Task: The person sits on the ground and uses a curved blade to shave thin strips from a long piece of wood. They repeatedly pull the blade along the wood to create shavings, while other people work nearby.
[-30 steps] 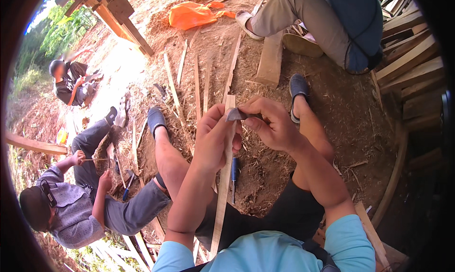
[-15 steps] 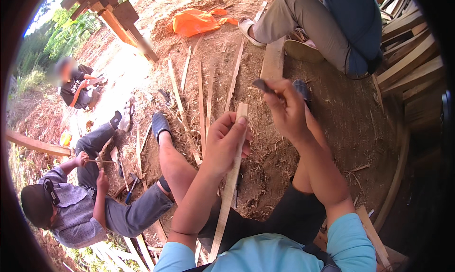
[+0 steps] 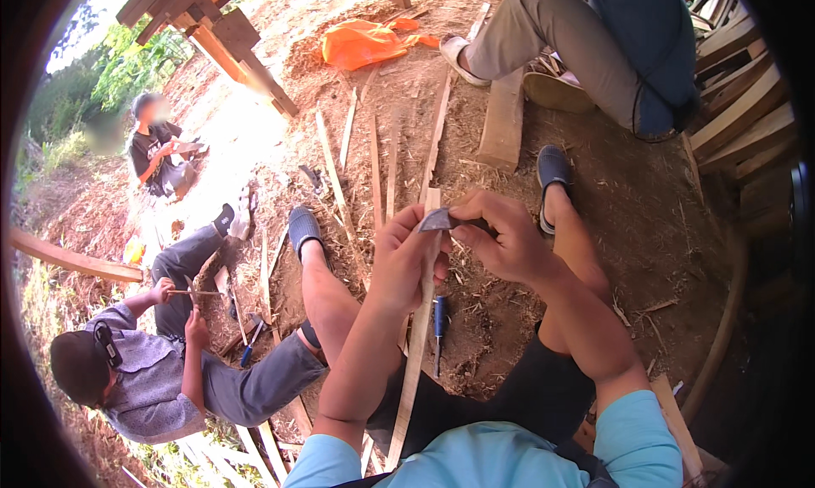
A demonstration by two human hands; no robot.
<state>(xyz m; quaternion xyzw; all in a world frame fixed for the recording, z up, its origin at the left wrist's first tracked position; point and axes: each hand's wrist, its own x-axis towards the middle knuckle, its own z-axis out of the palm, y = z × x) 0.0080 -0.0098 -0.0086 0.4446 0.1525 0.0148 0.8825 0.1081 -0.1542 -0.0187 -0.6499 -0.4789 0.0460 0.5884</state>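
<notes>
While my left hand (image 3: 405, 259) grips a long, pale wooden strip (image 3: 412, 376) slanting up before me, my right hand (image 3: 508, 240) pinches a small, flat, dark-grey piece (image 3: 436, 220) across its upper end; on the brown earthen ground (image 3: 649, 208) beyond lie thin wooden strips (image 3: 376, 174) and a crumpled orange sheet (image 3: 361, 46).

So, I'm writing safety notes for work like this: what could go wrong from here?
The right hand holds a dark grey piece on the wooden strip, close to the left hand; a slip might scrape that hand. The strip's near end points toward the light blue shirt, so a sudden push could jab the body. A blue-handled tool lies on the ground, where a foot might catch it.
</notes>
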